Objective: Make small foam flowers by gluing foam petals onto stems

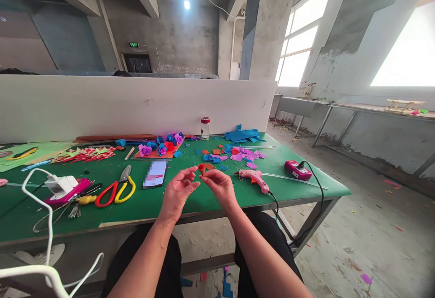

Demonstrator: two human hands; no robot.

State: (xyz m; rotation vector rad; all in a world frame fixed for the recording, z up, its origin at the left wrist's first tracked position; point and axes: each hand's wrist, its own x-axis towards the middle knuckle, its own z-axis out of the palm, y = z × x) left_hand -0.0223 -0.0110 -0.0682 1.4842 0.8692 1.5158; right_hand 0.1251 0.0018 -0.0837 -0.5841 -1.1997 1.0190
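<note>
A small orange-red paper cone (201, 168), perhaps a rolled petal, is pinched between the fingers of my right hand (219, 187) above the table's front edge. Close on its left is my left hand (180, 191), fingers curved and thumb apart, with nothing held; whether a fingertip touches the cone I cannot tell. Behind the hands lie purple paper pieces (243, 154), with orange and blue ones among them. A pink glue gun (253, 178) rests right of my right hand. Finished paper flowers (161, 146) in pink, blue and red sit on an orange sheet at the back.
Left of my hands are a phone (155, 174) and scissors (115, 189) with red and yellow handles. A clear jar (205, 129) stands near the white partition (136, 105). Magenta power strips (298, 170) with cords lie at both sides of the green table (204, 202).
</note>
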